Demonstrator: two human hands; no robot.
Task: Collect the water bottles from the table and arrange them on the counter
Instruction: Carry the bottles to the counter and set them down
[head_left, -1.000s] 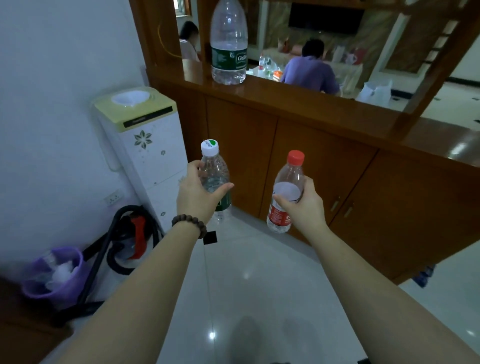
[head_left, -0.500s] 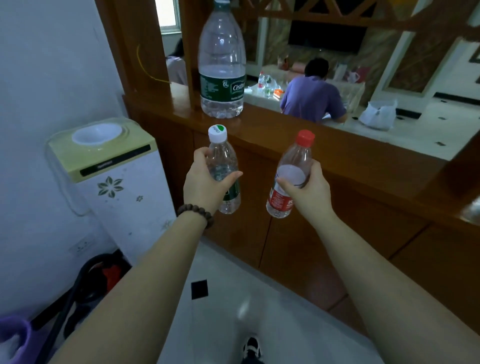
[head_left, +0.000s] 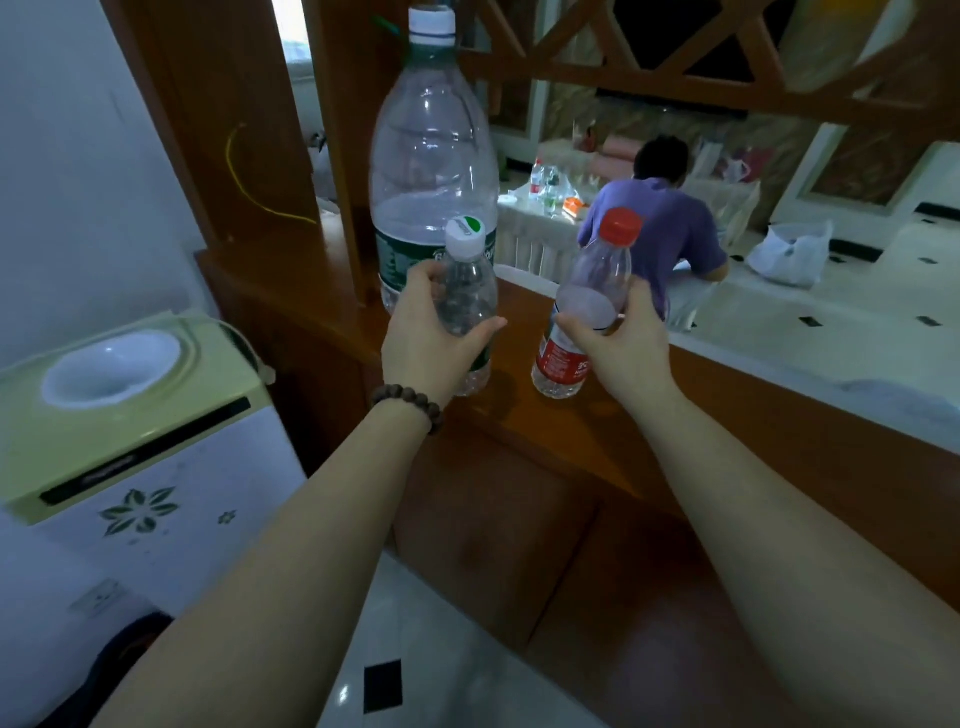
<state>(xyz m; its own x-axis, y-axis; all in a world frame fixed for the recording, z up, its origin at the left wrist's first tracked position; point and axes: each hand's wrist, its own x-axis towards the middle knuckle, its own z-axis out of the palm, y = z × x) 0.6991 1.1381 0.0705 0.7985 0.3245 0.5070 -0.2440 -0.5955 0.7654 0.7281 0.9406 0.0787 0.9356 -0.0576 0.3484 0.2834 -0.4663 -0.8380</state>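
Left hand (head_left: 423, 332) is wrapped around the middle of a small clear plastic water bottle with a white-and-green cap (head_left: 466, 301), thumb on the near side, fingers curled behind. Bottle's long axis is about vertical, cap up, with a slight rightward lean. Its green label is mostly hidden by the palm, so the text is unreadable. A brown bead bracelet (head_left: 410, 402) sits on that wrist.

Right hand (head_left: 621, 340) grips a clear plastic bottle with a red cap and red label (head_left: 587, 306) at mid-body. Its long axis tilts, cap up and to the right, base low over the glossy brown wooden counter (head_left: 727, 415); contact can't be judged. The white print on the label is too blurred to read.

Both bottles are over the counter's near-left stretch. Behind the left-hand bottle, on the counter, stands a large clear plastic jug with a dark green label (head_left: 434, 171), upright, lettering partly covered. Left of the counter is a white water dispenser with a pale yellow top (head_left: 130, 415). Beyond the counter a person in a purple shirt (head_left: 660, 223) sits at a table.
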